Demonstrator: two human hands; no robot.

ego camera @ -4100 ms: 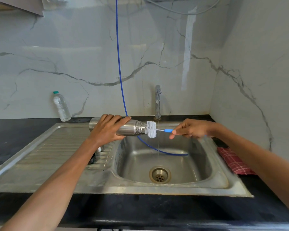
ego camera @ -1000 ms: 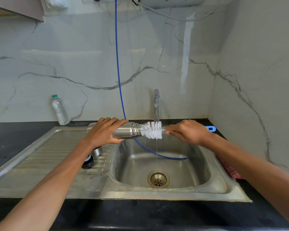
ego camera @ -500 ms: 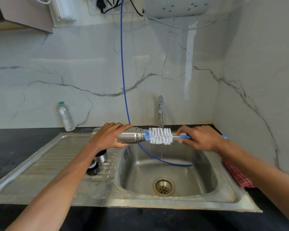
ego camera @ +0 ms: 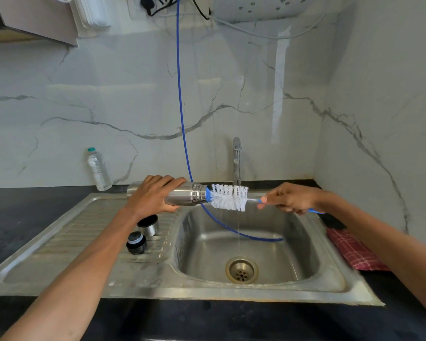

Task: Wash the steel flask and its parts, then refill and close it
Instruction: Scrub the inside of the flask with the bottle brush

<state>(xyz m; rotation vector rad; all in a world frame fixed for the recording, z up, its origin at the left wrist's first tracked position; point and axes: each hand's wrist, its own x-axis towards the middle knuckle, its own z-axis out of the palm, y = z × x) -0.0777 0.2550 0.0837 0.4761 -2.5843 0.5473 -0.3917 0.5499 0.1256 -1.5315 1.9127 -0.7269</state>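
Observation:
My left hand [ego camera: 151, 196] grips the steel flask [ego camera: 186, 197], held on its side above the sink's left rim with its mouth pointing right. A white bottle brush [ego camera: 228, 197] with a blue tip sits just outside the mouth; my right hand [ego camera: 289, 197] pinches its blue handle. On the draining board below lie the flask's steel cup [ego camera: 148, 225] and its black stopper [ego camera: 136, 243].
A thin stream of water runs from the tap [ego camera: 236, 160] into the steel sink [ego camera: 305, 242], above the drain [ego camera: 242, 269]. A blue hose [ego camera: 181, 99] hangs down into the basin. A plastic water bottle [ego camera: 99, 169] stands by the wall; a red checked cloth [ego camera: 352, 249] lies right.
The brush has come further out of the flask mouth, its whole bristle head now showing. My right hand has slid back along the handle. The camera has tilted up a little.

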